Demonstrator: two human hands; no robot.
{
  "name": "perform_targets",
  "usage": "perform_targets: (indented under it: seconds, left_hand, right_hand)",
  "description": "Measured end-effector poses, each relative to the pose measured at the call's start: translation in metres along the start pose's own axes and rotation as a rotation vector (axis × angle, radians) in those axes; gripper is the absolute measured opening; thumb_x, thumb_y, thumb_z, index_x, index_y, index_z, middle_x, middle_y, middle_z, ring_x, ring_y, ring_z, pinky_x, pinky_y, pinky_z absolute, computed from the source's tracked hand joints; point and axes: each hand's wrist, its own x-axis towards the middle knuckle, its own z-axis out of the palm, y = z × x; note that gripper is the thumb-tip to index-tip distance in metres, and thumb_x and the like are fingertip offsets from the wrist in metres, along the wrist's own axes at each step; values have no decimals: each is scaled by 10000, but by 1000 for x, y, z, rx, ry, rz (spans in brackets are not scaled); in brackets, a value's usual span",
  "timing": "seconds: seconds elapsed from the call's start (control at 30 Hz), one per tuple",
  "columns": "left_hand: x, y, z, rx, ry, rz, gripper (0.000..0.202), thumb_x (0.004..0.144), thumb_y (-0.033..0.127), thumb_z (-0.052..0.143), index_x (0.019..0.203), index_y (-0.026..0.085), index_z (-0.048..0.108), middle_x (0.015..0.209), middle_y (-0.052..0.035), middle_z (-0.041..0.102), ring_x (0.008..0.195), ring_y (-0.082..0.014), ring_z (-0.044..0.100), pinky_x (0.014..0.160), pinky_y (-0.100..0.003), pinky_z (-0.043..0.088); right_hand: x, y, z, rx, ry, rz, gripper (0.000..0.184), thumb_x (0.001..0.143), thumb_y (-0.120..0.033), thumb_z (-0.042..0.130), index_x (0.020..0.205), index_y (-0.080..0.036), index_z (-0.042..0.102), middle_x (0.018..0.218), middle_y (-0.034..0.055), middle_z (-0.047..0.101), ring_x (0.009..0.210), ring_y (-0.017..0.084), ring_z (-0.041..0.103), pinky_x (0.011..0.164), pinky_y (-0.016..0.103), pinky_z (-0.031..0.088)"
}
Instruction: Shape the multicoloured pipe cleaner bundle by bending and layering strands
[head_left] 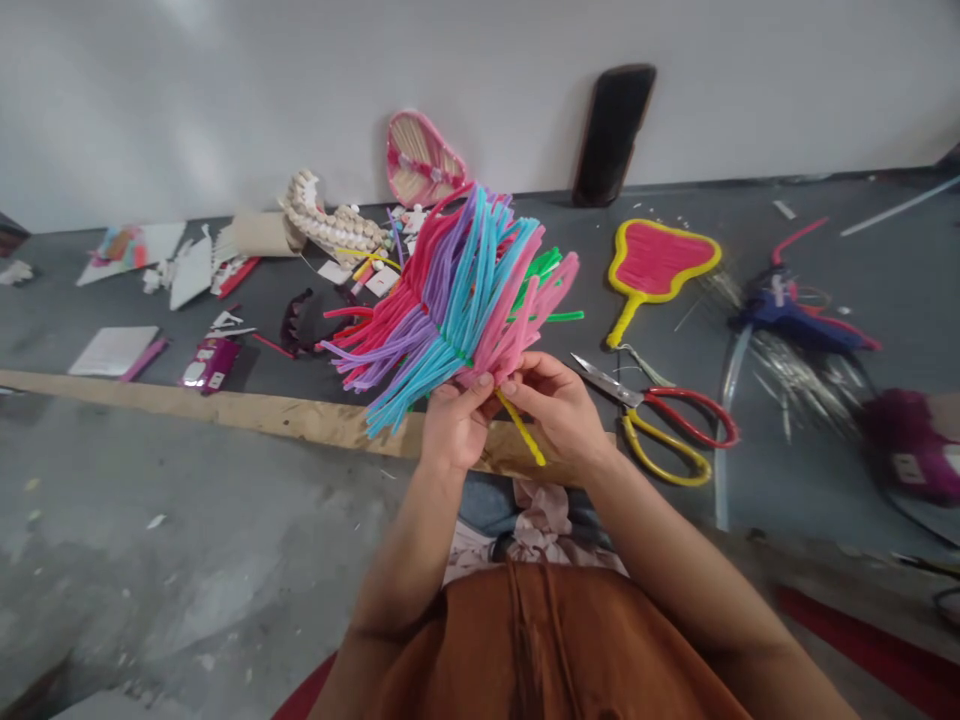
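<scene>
Both of my hands hold a fan-shaped bundle of pipe cleaners (450,310) in red, purple, blue and pink, with some green behind. My left hand (459,415) pinches the lower edge beside the pink strands. My right hand (556,400) is closed at the same spot, its fingertips against the left thumb. A twisted yellow pipe-cleaner stem (523,430) points down from between the hands. Just right of my right hand lie scissors (637,400) with one red and one yellow handle, blades apart. The exact join under my fingertips is hidden.
A pink and yellow paddle shape (664,262) lies behind the scissors. A phone (613,135) and a pink sandal-shaped piece (422,160) lean on the wall. Beaded craft (337,225), a purple packet (211,362) and purple yarn (911,445) lie on the grey table (277,310).
</scene>
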Motion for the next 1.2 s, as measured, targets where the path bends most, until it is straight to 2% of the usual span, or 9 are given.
perform_targets:
  seconds: [0.1, 0.2, 0.4, 0.53, 0.7, 0.93, 1.07, 1.13, 1.2]
  left_hand:
    - [-1, 0, -1, 37, -10, 7, 424, 546, 272, 922, 906, 167, 726, 912, -59, 781, 925, -256, 740, 863, -385, 600]
    - [-2, -1, -1, 90, -42, -17, 434, 551, 308, 921, 915, 168, 729, 893, -52, 783, 874, -252, 747, 831, -394, 611]
    - [-2, -2, 1, 86, -47, 51, 460, 556, 278, 920, 960, 173, 729, 954, -57, 785, 971, -270, 733, 911, -409, 587]
    - [-1, -4, -3, 75, -93, 48, 335, 608, 240, 894, 896, 153, 746, 938, -75, 783, 988, -273, 729, 935, -414, 577]
    - [1, -7, -7, 65, -72, 33, 303, 564, 252, 912, 799, 152, 748, 880, -71, 781, 973, -266, 732, 926, -392, 581]
    - [2, -1, -3, 68, -117, 0, 359, 564, 289, 916, 851, 150, 751, 940, -100, 780, 1063, -305, 701, 924, -410, 579]
    - [1, 2, 0, 67, -107, -16, 368, 555, 302, 918, 848, 165, 744, 922, -80, 778, 985, -278, 724, 865, -384, 596]
    - [0, 1, 2, 73, -100, -14, 367, 541, 309, 925, 822, 163, 739, 880, -70, 776, 911, -259, 735, 827, -368, 602]
    - [-1, -1, 3, 79, -99, -10, 369, 527, 305, 932, 803, 161, 733, 851, -63, 773, 857, -243, 734, 793, -355, 604]
  right_hand:
    - [1, -4, -1, -92, -13, -41, 306, 642, -433, 867, 783, -229, 685, 757, -24, 641, 705, 128, 570, 719, 283, 510]
    - [2, -5, -1, -116, 42, -65, 318, 654, -455, 854, 717, -216, 653, 698, -36, 624, 625, 108, 529, 653, 268, 505]
    - [0, 5, -4, -58, 105, -71, 300, 721, -428, 819, 674, -206, 623, 605, -65, 541, 532, 64, 423, 530, 201, 385]
    - [0, 5, -5, 36, 104, 4, 308, 706, -426, 829, 672, -206, 616, 607, -61, 564, 515, 61, 415, 504, 201, 341]
    - [2, 2, -1, 106, 50, 139, 383, 633, -469, 856, 627, -193, 591, 599, -51, 577, 496, 58, 415, 490, 204, 342]
    - [-3, 9, 5, 192, 99, -4, 291, 687, -407, 842, 703, -224, 616, 659, -64, 607, 582, 86, 527, 626, 233, 474]
    - [-5, 13, 4, 134, 74, -117, 260, 696, -433, 836, 779, -241, 682, 777, -38, 678, 705, 119, 600, 756, 287, 521]
    - [-5, 13, 4, 85, 94, -167, 264, 705, -449, 826, 784, -239, 688, 773, -34, 678, 689, 118, 591, 732, 282, 521]
    - [-5, 12, 5, 74, 133, -190, 255, 744, -448, 795, 747, -231, 662, 700, -44, 643, 609, 101, 546, 641, 250, 498]
